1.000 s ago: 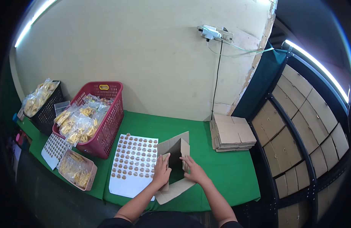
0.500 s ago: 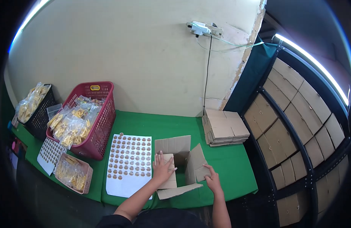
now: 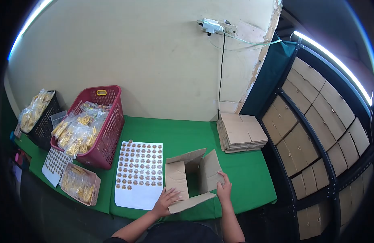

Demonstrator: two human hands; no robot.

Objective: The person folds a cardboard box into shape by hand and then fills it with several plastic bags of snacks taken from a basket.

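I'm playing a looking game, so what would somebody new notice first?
Probably the big red basket on the left, heaped with bags of yellow pieces. Then the open cardboard box in the middle foreground, with the left hand and right hand on its flaps. Left of it lies a white sheet of brown dots.

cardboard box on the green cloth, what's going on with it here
A person is handling an open cardboard box with both bare hands. The left hand lies spread on the near end of the left flap, while the right hand grips the box's right side. The box's flaps are unsealed, and the green cloth shows through it. To its left lies a sheet of round labels; beyond it on the right is a stack of flat cardboard.
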